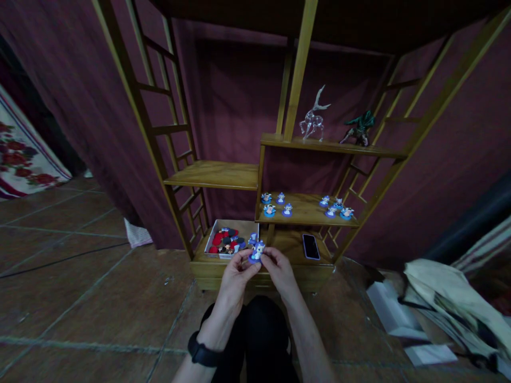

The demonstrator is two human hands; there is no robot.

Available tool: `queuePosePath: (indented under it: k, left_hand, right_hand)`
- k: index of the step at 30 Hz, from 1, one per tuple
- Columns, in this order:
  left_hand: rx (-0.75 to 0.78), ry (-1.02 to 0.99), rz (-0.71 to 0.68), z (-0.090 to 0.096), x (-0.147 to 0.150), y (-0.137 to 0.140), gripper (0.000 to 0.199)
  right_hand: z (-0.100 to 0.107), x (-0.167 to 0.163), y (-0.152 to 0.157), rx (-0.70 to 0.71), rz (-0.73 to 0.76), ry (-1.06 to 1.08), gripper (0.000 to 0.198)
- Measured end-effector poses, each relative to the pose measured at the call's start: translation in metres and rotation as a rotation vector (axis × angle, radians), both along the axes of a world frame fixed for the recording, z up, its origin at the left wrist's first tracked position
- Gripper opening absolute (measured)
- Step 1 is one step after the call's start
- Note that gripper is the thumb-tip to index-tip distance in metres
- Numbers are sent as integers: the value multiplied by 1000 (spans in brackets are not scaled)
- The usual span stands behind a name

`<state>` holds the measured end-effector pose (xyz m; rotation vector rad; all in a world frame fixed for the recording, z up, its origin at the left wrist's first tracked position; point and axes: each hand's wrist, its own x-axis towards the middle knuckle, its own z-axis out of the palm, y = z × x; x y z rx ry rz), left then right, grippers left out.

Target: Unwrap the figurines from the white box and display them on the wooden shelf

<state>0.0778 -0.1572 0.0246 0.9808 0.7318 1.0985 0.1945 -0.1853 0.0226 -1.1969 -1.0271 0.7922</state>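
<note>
A small purple-and-white figurine (257, 251) on a purple round base is held upright in front of my knees. My left hand (236, 274) pinches its base from the left, with the fingers closed. On the other side my right hand (279, 269) grips it between thumb and fingertips. Just behind it shows a second purple figurine (253, 238); whether that one stands on the shelf or is touched, I cannot tell. To the left, an open cardboard box (208, 246) contains several red, black and purple figurines in a jumble.
Several small figurines (287, 209) stand in two groups on the middle shelf (305, 213). A phone (311, 247) lies on the lower shelf. Above are a clear glass deer (313, 118) and a dark green figure (360, 127). Bags (447, 292) and a white box (393, 308) are at right.
</note>
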Motion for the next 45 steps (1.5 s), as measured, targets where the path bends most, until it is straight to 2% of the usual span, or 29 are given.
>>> queuePosePath:
  k: [6,10,12,15,20,24,30,33,35,37,41,45]
  left_hand:
    - [155,97,35,-5,1,2,38]
    - [262,123,37,-11,5,6,36]
    - [382,182,91,-14,6,8,34]
    - [617,355,216,-15,5,8,36]
    - [884,572,293,-9,3,4,43]
    - [989,646,295,-6,5,2,46]
    - [1055,738,263,-5,5,2,42]
    - [1019,693,214,-4,5,5,37]
    - [927,600,196,-5,6,8,33]
    - [768,463,158,-8,8,13,30]
    - [396,234,-9,-14,16,20,37]
    - [227,129,-74,-13,22,20,42]
  right_hand:
    - [-3,1,3,-16,31,59,23]
    - [3,0,-1,15,64,209,35]
    - [7,0,-4,15,74,294,42]
    - [10,-2,-7,15,93,368,42]
    - [12,-3,-6,35,87,356,41]
    - [19,-3,-6,41,63,308,40]
    - [28,-2,-6,37,33,261,35]
    - [25,-1,-4,48,20,247,35]
    - [23,1,-3,48,17,258,36]
    - [21,4,-2,46,11,264,36]
    - [19,14,2,28,15,226,33]
    - [17,26,6,37,30,185,32]
